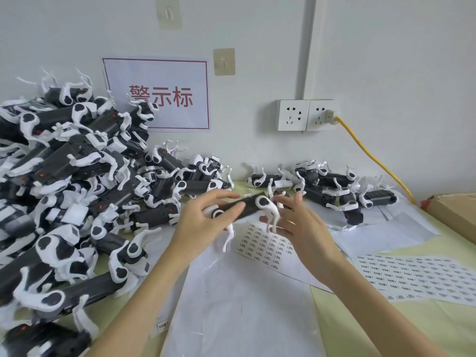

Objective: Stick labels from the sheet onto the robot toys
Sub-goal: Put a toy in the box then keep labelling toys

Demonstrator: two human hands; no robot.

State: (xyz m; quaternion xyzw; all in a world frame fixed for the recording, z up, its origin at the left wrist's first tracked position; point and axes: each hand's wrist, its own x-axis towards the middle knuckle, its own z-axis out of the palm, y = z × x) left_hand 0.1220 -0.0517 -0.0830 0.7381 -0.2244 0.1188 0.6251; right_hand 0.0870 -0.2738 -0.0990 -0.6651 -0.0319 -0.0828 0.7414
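A black-and-white robot dog toy is held in the air above the table's middle, its white legs hanging down. My left hand grips its left end, thumb and fingers curled around the body. My right hand is at the toy's right end, fingers spread behind its white legs; whether it grips is unclear. Below the toy lies a label sheet printed with rows of small labels. A second label sheet lies to the right.
A big heap of robot toys fills the left side. A smaller group of toys lies at the back right. White backing paper covers the front. A cardboard box sits far right; a yellow cable runs from the wall socket.
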